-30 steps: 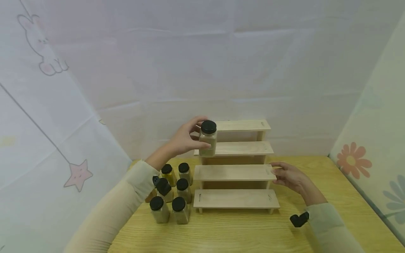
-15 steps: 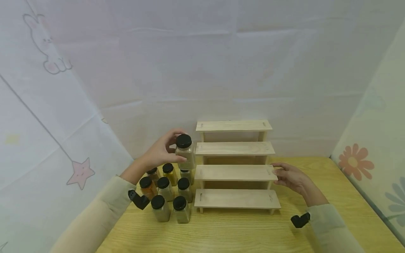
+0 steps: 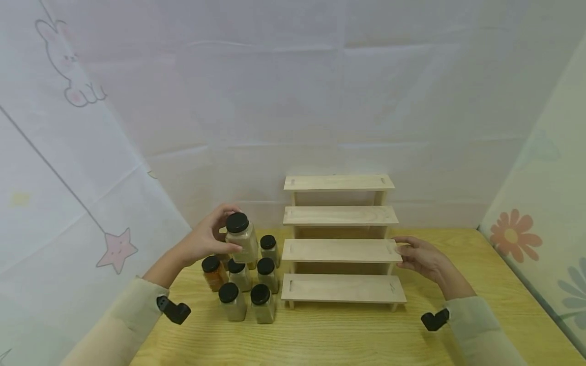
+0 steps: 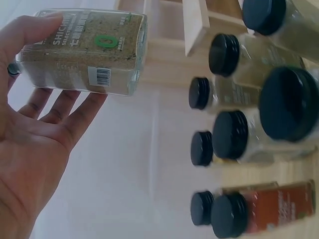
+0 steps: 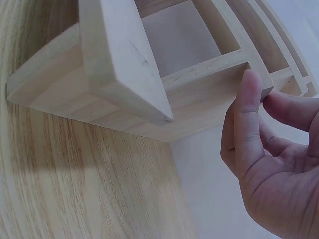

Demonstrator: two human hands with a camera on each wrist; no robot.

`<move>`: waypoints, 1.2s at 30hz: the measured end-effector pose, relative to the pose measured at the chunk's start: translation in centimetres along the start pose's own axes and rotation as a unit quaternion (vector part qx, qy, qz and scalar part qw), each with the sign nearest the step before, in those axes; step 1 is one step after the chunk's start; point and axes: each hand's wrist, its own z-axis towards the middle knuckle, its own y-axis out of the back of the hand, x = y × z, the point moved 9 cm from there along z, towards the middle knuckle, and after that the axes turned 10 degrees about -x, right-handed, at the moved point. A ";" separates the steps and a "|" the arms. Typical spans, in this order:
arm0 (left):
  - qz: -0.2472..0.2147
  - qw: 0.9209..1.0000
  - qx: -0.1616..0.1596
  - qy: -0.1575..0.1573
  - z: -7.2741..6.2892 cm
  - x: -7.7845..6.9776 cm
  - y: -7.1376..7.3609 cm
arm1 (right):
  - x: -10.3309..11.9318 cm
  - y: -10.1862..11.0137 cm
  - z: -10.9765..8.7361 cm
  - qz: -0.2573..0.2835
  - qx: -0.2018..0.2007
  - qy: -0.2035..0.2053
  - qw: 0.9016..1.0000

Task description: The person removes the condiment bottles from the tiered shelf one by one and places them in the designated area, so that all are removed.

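A spice jar (image 3: 243, 244) with a black lid is held upright in my left hand (image 3: 201, 241), above the other jars. In the left wrist view, thumb and fingers grip the square glass spice jar (image 4: 94, 52), showing its label, barcode and brownish contents. My right hand (image 3: 423, 260) is at the right end of the four-tier wooden shelf (image 3: 339, 250). Thumb and fingers pinch the board corner of the second tier from the bottom, as the right wrist view shows my right hand (image 5: 279, 154) doing.
Several black-lidded jars stand left of the shelf, among them an orange-red one (image 3: 214, 273) and a pale front one (image 3: 262, 304). All are on the wooden table (image 3: 329, 335). A pale cloth wall (image 3: 320, 101) rises behind.
My left hand has carried the spice jar left and down, from in front of the upper tiers to over the jar group. My right hand keeps its place on the shelf.
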 end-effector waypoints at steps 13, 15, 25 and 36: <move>0.008 0.999 -0.038 0.035 -4.6 3.7 3.9 | 0.0 -0.1 -0.2 -0.005 -0.006 -0.002 1.000; 0.007 0.999 -0.037 0.038 -5.2 4.1 4.2 | 0.0 -0.1 -0.2 -0.006 -0.008 -0.003 1.000; -0.005 0.997 -0.032 0.063 -7.5 5.7 5.2 | 0.2 0.0 -0.2 -0.007 -0.010 -0.005 1.000; -0.047 0.995 -0.006 0.084 -9.7 8.9 5.1 | 0.1 -0.1 -0.1 0.006 0.001 -0.004 1.000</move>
